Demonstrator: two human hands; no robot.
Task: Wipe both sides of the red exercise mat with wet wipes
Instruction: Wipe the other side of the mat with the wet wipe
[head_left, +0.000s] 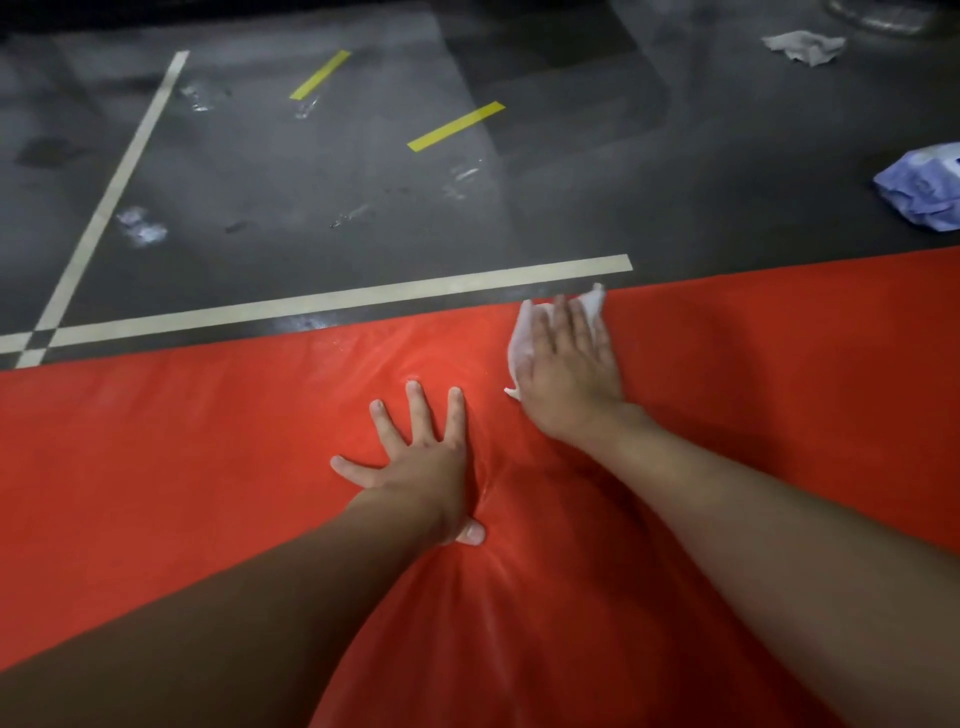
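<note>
The red exercise mat (208, 426) lies flat on the dark floor and fills the lower half of the view. My left hand (421, 462) presses flat on it with fingers spread, denting the padding. My right hand (566, 364) lies flat near the mat's far edge, fingers straight, pressing a white wet wipe (522, 338) against the surface. The wipe sticks out on the left of the hand and past the fingertips. The mat looks damp and shiny around both hands.
A crumpled used wipe (805, 47) lies on the floor at the far right. A blue-and-white wipe pack (924, 192) sits at the right edge. White tape lines (337, 301) and yellow tape strips (454, 127) mark the grey floor beyond the mat.
</note>
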